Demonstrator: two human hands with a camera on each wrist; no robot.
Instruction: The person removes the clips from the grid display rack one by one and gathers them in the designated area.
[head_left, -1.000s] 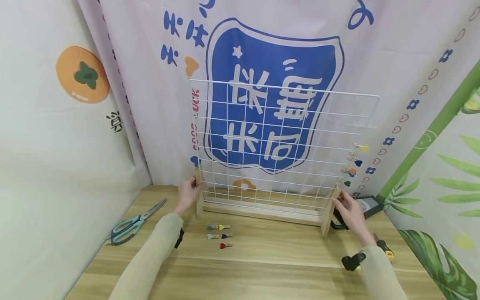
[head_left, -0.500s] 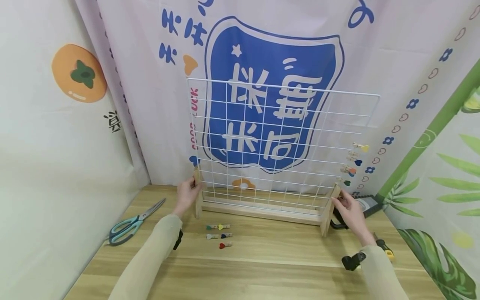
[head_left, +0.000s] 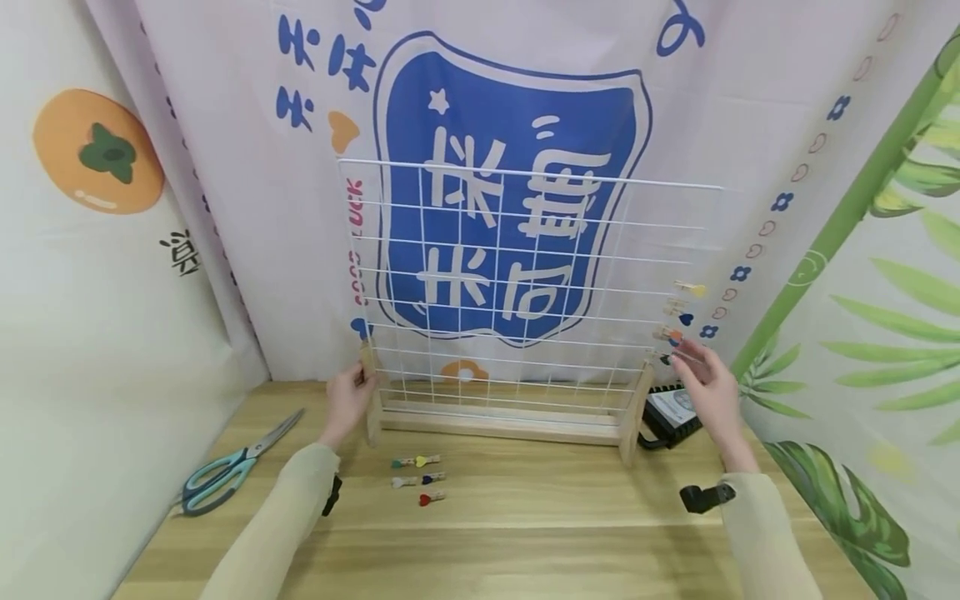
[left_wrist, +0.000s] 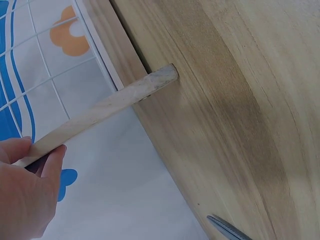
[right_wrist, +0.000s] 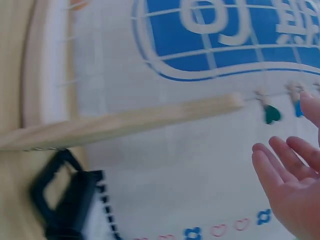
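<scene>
A white wire grid panel (head_left: 525, 173) stands upright in a wooden stand (head_left: 495, 425) at the back of the table. My left hand (head_left: 348, 407) grips the stand's left post (left_wrist: 115, 102), thumb and fingers on either side of it. Beside the right post (right_wrist: 165, 117), my right hand (head_left: 712, 400) is raised with fingers spread and nothing held. Small wooden clothespins with coloured hearts hang along the grid's right edge, among them a yellow heart (head_left: 698, 290), an orange heart (head_left: 676, 337) and a green heart (right_wrist: 272, 115). The right fingertips overlap the lower clothespins in the head view.
Several more heart clothespins lie in front of the stand, one with a red heart (head_left: 426, 500). Blue-handled scissors (head_left: 217, 481) lie at the left. Behind the right post is a black object (right_wrist: 75, 200) with a toothed edge. A printed cloth (head_left: 292, 250) hangs behind.
My right hand has let go of the right post and risen towards the clothespins on the grid's edge. The left hand keeps its grip. The head view has turned a little to the right.
</scene>
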